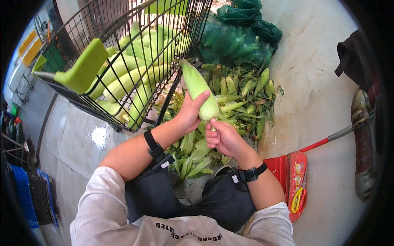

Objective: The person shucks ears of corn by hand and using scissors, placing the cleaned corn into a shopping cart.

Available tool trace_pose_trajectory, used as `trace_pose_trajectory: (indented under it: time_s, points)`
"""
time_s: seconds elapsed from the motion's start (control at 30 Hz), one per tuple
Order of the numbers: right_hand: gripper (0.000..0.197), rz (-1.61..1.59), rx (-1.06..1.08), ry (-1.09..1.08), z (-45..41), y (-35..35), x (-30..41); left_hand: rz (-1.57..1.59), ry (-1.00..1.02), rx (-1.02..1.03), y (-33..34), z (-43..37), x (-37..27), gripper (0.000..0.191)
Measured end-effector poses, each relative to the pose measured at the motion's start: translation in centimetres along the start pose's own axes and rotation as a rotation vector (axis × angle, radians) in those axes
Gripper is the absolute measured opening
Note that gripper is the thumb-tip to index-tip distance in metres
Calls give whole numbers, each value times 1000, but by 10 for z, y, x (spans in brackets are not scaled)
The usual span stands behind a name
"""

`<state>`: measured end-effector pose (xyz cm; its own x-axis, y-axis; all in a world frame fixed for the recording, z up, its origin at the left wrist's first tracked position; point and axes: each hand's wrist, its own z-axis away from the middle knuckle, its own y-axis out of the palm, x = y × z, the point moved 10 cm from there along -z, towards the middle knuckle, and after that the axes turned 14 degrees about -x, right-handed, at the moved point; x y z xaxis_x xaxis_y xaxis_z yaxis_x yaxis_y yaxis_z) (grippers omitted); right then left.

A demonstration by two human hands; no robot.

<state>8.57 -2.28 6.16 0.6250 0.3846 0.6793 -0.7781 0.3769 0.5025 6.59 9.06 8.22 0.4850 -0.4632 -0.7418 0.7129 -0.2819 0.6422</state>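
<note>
An ear of corn (198,89) in pale green husk is held out in front of me, its tip pointing up and away toward the cart. My left hand (194,112) wraps around the ear's lower half, thumb lying across the husk. At the stalk end, my right hand (223,135) has its fingers curled round the stub just below the ear's base. Under both hands lies a pile of stripped corn husks (197,150) that spreads over the floor. The ear's underside and part of the stub are hidden by my fingers.
A wire shopping cart (117,101) at the left holds several husked-green corn ears (123,83). Behind the pile sits a green mesh sack (231,43). A red dustpan (277,169) and yellow-and-red scissors (297,200) are by the wall at my right.
</note>
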Motion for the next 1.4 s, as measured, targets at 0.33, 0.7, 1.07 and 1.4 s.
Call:
trace_pose_trajectory:
  time_s: [0.33,0.7,1.07,1.4]
  points:
    - [57,327,-274,-437,0,-28,36,-188,224,70,-6,18,-9,64]
    - [54,378,-246,-654,5,-17,58,-407,184,162,10,29,2,63]
    - [45,255,-279,-685,5,-31,65,-346,153,162,7,23,-6,55]
    - [43,162,-198,-637,7,-34,68,-352,150,163,4,20,-5,48]
